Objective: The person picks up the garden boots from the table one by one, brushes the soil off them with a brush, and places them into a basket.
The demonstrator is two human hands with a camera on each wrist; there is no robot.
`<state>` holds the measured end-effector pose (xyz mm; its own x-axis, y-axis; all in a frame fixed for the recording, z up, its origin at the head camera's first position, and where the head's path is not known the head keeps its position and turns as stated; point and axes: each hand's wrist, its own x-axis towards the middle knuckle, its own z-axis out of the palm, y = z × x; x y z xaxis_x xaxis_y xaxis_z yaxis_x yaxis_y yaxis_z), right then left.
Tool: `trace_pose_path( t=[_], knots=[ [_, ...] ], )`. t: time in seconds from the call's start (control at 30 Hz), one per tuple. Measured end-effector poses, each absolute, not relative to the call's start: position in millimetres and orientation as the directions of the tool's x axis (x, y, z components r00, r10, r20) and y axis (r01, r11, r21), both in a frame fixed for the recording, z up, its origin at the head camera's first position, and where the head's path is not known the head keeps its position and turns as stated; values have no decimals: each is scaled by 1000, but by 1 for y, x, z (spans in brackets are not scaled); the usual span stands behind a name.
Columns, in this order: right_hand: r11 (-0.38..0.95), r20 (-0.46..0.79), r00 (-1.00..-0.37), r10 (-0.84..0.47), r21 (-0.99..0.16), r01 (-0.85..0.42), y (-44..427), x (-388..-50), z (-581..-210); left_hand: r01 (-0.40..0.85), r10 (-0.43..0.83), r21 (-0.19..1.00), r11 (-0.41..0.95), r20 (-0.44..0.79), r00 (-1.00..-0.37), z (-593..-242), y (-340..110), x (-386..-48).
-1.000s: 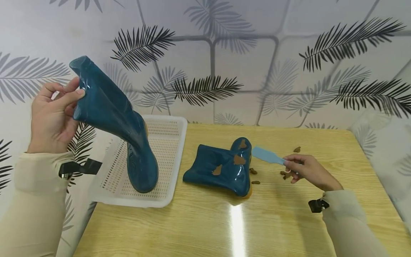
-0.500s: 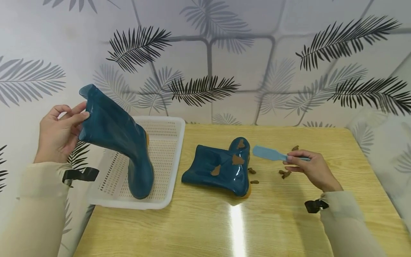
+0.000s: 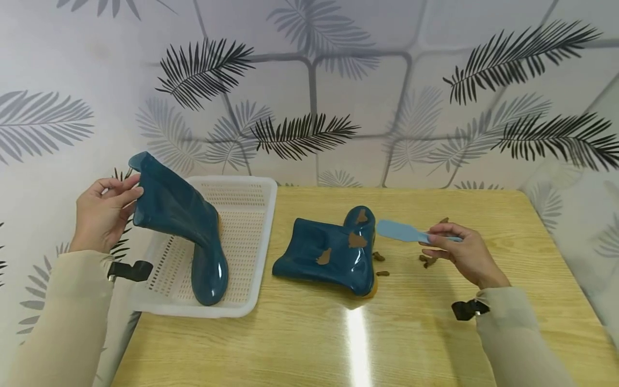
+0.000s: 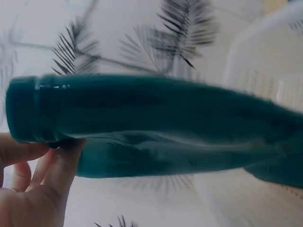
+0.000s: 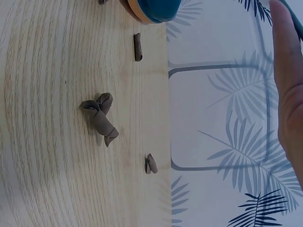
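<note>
My left hand pinches the top edge of a blue rubber boot, whose foot is down over a white basket; whether it touches the bottom I cannot tell. The left wrist view shows thumb and fingers on the rim of the boot shaft. A second blue boot with brown patches lies on the table. To its right, my right hand holds a light-blue flat tool by its handle, blade towards that boot.
Several brown curled pieces lie on the wooden table right of the lying boot, some near my right hand. A patterned wall stands behind the table. The basket is at the table's left side.
The left hand and its boot have come down and slightly right, the boot's foot lower over the basket. The right hand has turned the tool a little and its fingers have shifted along the handle.
</note>
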<state>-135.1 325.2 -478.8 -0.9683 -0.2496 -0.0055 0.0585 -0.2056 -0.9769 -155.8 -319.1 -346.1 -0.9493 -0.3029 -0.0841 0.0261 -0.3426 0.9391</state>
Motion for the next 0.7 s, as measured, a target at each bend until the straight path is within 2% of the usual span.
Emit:
trace_pose_path(
  t=[0.23, 0.33, 0.43, 0.53, 0.6, 0.7],
  knots=[
    [-188, -33, -973, -226, -979, 77, 326, -133, -481, 65, -393, 976, -207, -22, -919, -360, -321, -162],
    [-188, -38, -973, -226, -979, 82, 326, -131, -482, 8, -415, 996, -90, -30, -909, -359, -319, -163],
    [-197, -36, -972, -231, -977, 83, 326, -129, -483, -87, -429, 992, 95, -38, -903, -355, -315, -160],
    [-202, -30, -972, -235, -976, 79, 325, -130, -482, -161, -406, 940, 302, -26, -914, -350, -308, -155],
    [-193, -34, -972, -234, -978, 80, 323, -131, -480, -179, -374, 883, 434, -4, -927, -347, -303, -150],
    [-164, -49, -972, -230, -982, 89, 319, -136, -478, -161, -343, 834, 528, 36, -939, -344, -291, -144]
  ],
)
